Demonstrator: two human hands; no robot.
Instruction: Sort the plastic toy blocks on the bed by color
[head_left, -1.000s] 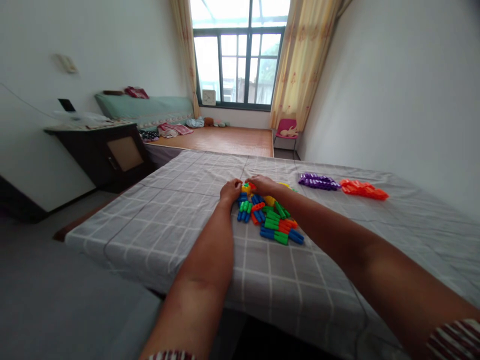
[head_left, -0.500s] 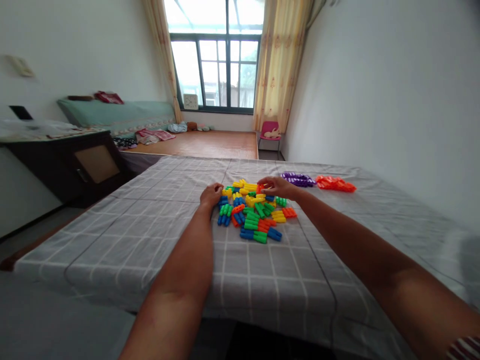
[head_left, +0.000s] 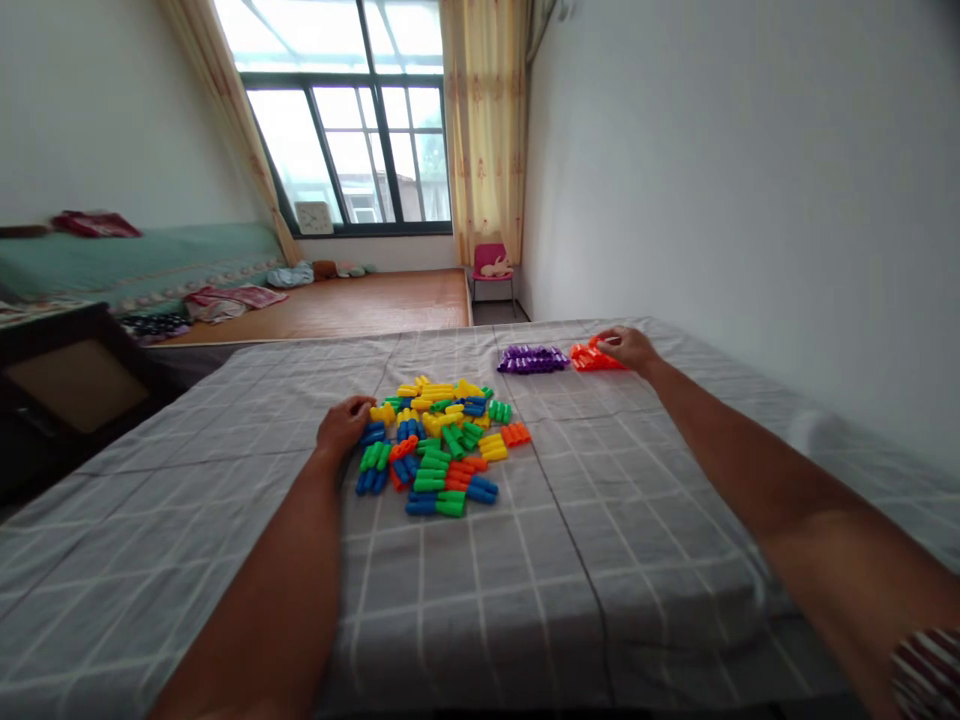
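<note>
A mixed heap of plastic building blocks point(head_left: 450, 437) in green, blue, yellow and orange lies on the checked cloth. My left hand point(head_left: 346, 423) rests at the heap's left edge, its fingers curled together beside a yellow block point(head_left: 383, 413); what they hold, if anything, is hidden. Farther back on the right, my right hand point(head_left: 631, 349) is over a pile of orange blocks point(head_left: 596, 360), pinching an orange block point(head_left: 595, 343) at its top. Left of that pile sits a group of purple blocks point(head_left: 533, 359).
The grey checked cloth point(head_left: 660, 480) covers the whole table. A white wall point(head_left: 675, 180) runs along the right side. Behind the table are a low wooden platform point(head_left: 375, 305), a pink chair point(head_left: 491, 258) and a window. A dark cabinet point(head_left: 75, 390) stands at left.
My right hand has moved right from the mixed heap to the orange pile, carrying an orange block. My left hand has stayed by the heap. The view has turned to the right.
</note>
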